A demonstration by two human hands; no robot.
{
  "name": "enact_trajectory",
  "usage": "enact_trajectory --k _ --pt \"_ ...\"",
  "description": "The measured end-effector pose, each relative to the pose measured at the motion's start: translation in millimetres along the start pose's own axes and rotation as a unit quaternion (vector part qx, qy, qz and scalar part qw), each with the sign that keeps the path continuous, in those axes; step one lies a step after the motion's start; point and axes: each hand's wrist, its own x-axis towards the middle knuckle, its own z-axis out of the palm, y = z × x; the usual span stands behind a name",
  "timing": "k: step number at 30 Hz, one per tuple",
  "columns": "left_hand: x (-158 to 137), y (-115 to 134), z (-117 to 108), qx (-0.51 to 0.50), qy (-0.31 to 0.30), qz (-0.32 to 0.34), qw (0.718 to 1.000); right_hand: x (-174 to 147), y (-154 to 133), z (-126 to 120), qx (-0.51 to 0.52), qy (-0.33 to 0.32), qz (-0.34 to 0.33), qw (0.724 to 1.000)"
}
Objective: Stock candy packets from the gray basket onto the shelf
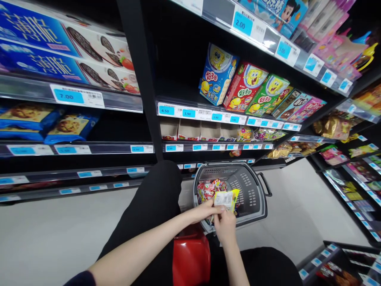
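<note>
Yellow packet [226,198], seen in the head view, is held over the near part of a grey shopping basket [246,179], with its white printed panel facing up. The left hand [205,210] comes in from the left with its grip closed on the lower left edge of the packet; the right hand [225,222], just beside it and touching or nearly so, has its fingers curled in a closed grip on the lower edge. How the fingers sit beneath the packet is hidden. Inside the basket, red-and-white packets [210,188] lie against the left end, while a black handle [266,184] juts out on the right. The basket stands on the pale floor [59,226], close to the lowest shelves and between the person's black-trousered knees [149,210]. Nearer the body, a glossy red object [191,256] shows between the legs. Above the basket, a shelf carries a blue box [218,73], a red box [244,87] and a green box [269,95] in a leaning row, with small cardboard trays [189,130] one level below. On the left, blue-and-white biscuit boxes [38,63] are stacked over a price label [76,96] reading 7.00, and blue packets [70,126] lie underneath.
</note>
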Motion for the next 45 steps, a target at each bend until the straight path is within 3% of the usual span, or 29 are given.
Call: enact_trajectory --k 1,3,6,8,10,12,13,16,20,27,35,38,41,43,45 --pt "1.3 0.8 0.0 -0.017 0.017 0.002 1.0 0.9 -0.3 -1.7 0.011 -0.002 -0.005 1.0" --pt "3.0 4.7 -2.0 -0.073 0.03 0.013 0.997 3.9 5.5 -10.1 0.019 0.056 0.018 0.998" --pt "1.7 13.5 -6.9 -0.141 0.012 0.02 0.99 9.0 24.2 -27.0 0.067 0.19 0.143 0.969" --pt "0.0 18.1 -9.5 -0.148 -0.013 0.022 0.989 10.5 36.0 -35.4 0.229 0.161 0.221 0.934" --pt "-0.4 20.2 -11.0 -0.122 -0.03 0.044 0.991 9.7 43.0 -40.0 0.408 0.07 0.251 0.875" --pt "0.9 20.1 -11.5 -0.075 -0.006 0.097 0.992 7.6 45.2 -41.6 0.498 0.022 0.264 0.826" --pt "1.8 19.6 -11.8 -0.049 0.023 0.13 0.99 6.4 45.2 -41.6 0.512 0.021 0.271 0.815" --pt "4.4 17.8 -13.7 0.021 0.105 0.204 0.973 3.9 44.3 -40.9 0.509 0.054 0.283 0.811" --pt "5.5 15.1 -19.4 0.125 0.131 0.198 0.963 3.1 44.4 -40.3 0.471 0.077 0.297 0.827" --pt "3.0 15.6 -21.2 0.218 0.232 0.191 0.929 5.8 37.9 -40.4 0.284 0.135 0.266 0.912" --pt "1.3 19.6 -18.2 0.283 0.271 0.17 0.904 14.1 36.7 -38.1 0.228 0.082 0.255 0.936" --pt "4.0 21.8 -18.7 0.23 0.277 0.164 0.918 15.7 38.3 -36.1 0.267 0.084 0.273 0.92" --pt "7.5 21.9 -20.0 0.098 0.23 0.147 0.957 15.3 38.3 -35.0 0.358 0.072 0.282 0.887" --pt "8.8 20.9 -20.7 0.0 0.181 0.123 0.976 13.9 37.1 -35.6 0.442 0.067 0.296 0.844" --pt "8.7 20.2 -21.4 -0.074 0.144 0.09 0.983 11.8 36.0 -37.3 0.533 0.059 0.316 0.783"
